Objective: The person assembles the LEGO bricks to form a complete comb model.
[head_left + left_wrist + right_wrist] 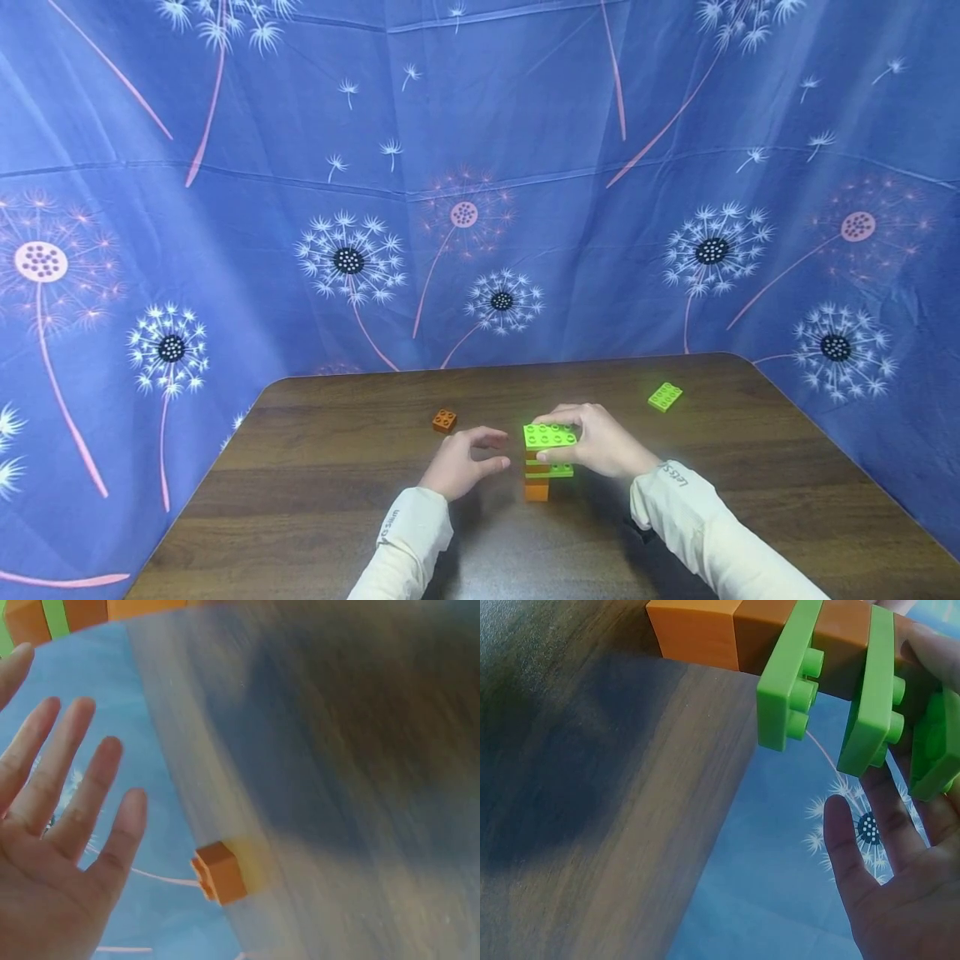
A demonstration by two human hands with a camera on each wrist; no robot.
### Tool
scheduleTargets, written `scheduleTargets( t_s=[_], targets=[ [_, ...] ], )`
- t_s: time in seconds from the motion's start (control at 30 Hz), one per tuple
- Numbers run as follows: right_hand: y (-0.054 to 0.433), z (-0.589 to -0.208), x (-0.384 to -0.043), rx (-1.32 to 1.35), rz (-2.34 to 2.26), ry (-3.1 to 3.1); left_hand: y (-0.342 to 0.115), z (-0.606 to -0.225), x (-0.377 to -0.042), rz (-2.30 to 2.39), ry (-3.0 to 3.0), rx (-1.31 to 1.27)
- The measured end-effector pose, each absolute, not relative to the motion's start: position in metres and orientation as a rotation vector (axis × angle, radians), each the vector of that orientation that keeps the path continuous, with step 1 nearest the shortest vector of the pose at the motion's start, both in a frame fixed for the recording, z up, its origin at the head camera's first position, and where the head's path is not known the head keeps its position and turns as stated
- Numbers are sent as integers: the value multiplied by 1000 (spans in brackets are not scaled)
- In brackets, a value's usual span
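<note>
A tower of toy building bricks stands on the table, with an orange brick at its foot. Above that, brown-orange bricks alternate with flat green plates, which overhang to the right; the right wrist view shows the lowest plate and the middle plate. On top lies another green plate, studs up. My right hand pinches this top plate, thumb at the near side and fingers behind it. Left of the tower, my left hand hovers with fingers spread and nothing in its grasp.
A small orange-brown brick with studs sits behind my left hand. Farther back on the right lies a loose green plate. The brown wooden table ends at a blue dandelion-print cloth.
</note>
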State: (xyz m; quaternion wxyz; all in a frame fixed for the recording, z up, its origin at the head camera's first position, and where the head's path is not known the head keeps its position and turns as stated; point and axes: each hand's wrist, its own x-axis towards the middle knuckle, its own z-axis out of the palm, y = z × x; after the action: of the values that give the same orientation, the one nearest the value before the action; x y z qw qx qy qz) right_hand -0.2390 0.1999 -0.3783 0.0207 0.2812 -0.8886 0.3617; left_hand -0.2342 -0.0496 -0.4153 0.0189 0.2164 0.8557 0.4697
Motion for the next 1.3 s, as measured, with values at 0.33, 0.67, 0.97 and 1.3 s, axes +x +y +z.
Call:
scheduleTargets(
  t_s=[0.33, 0.67, 0.97, 1.3],
  targets=[
    [200, -379, -239, 874, 1131, -2759, -56, -425, -248, 1465, 3028, 389],
    [199, -378, -238, 869, 1123, -2761, -56, -427, -259, 1336, 3285, -15],
    [197, -376, -236, 822, 1150, -2791, -59, -428, -266, 1190, 3325, -303],
    [198, -377, -236, 821, 1167, -2787, -57, -429, -274, 1024, 3268, -491]
  ],
)
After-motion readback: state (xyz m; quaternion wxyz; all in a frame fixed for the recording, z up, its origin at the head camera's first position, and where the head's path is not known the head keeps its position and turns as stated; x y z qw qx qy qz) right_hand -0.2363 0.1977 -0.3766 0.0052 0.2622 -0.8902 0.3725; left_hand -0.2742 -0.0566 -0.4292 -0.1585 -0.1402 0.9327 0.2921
